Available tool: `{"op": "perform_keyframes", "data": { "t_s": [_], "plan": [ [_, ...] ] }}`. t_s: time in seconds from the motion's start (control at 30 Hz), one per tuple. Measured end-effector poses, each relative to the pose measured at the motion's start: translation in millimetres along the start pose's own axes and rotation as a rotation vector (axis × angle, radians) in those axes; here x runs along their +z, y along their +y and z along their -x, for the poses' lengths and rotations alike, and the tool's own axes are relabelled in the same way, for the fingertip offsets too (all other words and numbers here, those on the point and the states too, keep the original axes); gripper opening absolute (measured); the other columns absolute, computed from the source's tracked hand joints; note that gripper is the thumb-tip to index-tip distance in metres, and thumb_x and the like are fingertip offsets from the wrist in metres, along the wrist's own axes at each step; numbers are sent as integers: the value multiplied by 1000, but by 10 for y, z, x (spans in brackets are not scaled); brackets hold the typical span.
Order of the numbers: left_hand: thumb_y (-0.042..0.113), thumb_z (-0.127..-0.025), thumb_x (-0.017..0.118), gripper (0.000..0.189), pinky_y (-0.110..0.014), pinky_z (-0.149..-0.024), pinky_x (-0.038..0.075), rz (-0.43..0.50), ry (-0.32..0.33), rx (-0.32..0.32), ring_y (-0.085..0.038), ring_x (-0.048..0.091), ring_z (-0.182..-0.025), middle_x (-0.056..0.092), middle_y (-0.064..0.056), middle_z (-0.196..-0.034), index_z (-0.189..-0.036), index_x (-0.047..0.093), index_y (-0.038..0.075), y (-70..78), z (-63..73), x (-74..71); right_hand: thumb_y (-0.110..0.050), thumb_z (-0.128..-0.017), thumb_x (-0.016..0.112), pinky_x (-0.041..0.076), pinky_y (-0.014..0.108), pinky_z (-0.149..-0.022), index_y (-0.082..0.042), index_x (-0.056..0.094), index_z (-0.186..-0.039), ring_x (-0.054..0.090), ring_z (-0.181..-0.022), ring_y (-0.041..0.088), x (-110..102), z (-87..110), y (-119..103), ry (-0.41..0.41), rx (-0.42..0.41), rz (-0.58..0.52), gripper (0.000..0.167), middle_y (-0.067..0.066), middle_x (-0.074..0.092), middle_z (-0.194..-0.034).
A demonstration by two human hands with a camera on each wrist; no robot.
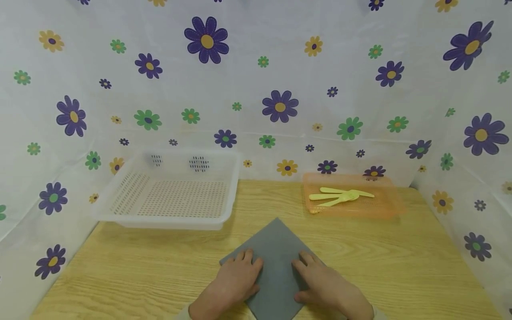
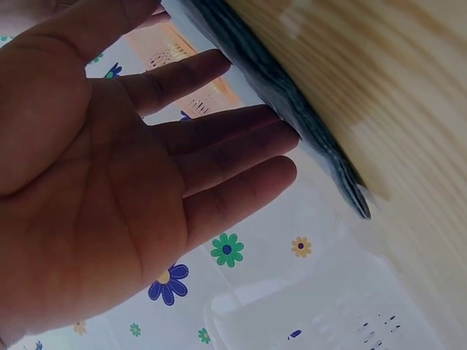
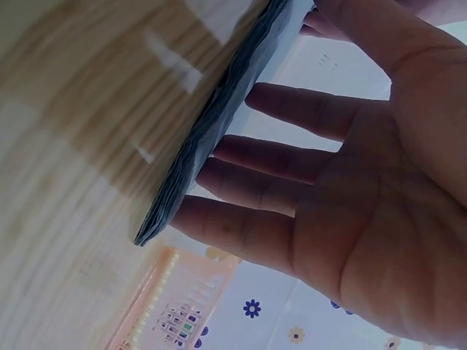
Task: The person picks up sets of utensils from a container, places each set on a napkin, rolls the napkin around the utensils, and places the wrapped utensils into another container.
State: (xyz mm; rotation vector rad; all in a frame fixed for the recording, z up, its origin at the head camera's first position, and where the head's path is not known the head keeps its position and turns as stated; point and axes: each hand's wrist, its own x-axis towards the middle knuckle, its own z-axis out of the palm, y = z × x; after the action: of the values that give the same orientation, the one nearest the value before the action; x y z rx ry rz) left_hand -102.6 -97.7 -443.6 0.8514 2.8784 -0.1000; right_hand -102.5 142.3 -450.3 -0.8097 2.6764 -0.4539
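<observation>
A grey square napkin [image 1: 277, 253] lies flat on the table, turned so that one corner points away from me. Both wrist views show several thin layers along the napkin's edge [image 2: 292, 109]. My left hand [image 1: 239, 274] rests on its left side with the fingers nearly straight. On the opposite side my right hand [image 1: 322, 279] touches it, fingers extended and spread. In the left wrist view the fingertips [image 2: 286, 172] meet the layered edge. The right wrist view has its fingertips [image 3: 186, 213] against that side too. Neither hand grips anything.
At the back left stands a white perforated basket [image 1: 168, 222]. An orange basket [image 1: 394, 209] at the back right holds yellow plastic cutlery [image 1: 347, 195]. A flowered curtain [image 1: 256, 84] hangs behind and on both sides of the wooden table [image 1: 132, 266].
</observation>
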Motion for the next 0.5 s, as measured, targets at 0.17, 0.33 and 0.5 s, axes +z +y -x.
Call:
{"op": "perform_keyframes", "data": {
  "t_s": [0.17, 0.33, 0.5],
  "plan": [
    [42, -84, 78, 49, -41, -84, 55, -4, 6, -1, -32, 59, -114, 57, -17, -122, -117, 60, 11, 15, -1, 4, -36, -82, 81, 46, 51, -100, 0, 53, -135, 44, -132, 42, -13, 2, 12, -9, -8, -7, 70, 24, 43, -143],
    [44, -84, 78, 49, -41, -83, 55, -21, 16, 0, -32, 59, -112, 58, -16, -120, -116, 60, 12, 27, 8, 1, -35, -80, 83, 46, 52, -98, 0, 53, -135, 45, -131, 44, -33, 8, 33, 1, -27, -9, 71, 24, 44, -143],
    [44, -84, 77, 48, -40, -84, 54, -28, 23, 3, -31, 59, -111, 58, -15, -117, -115, 60, 12, 34, 18, 1, -32, -80, 84, 45, 53, -100, 1, 52, -134, 43, -132, 45, -33, 8, 49, 3, -34, -23, 71, 26, 43, -143]
  ]
}}
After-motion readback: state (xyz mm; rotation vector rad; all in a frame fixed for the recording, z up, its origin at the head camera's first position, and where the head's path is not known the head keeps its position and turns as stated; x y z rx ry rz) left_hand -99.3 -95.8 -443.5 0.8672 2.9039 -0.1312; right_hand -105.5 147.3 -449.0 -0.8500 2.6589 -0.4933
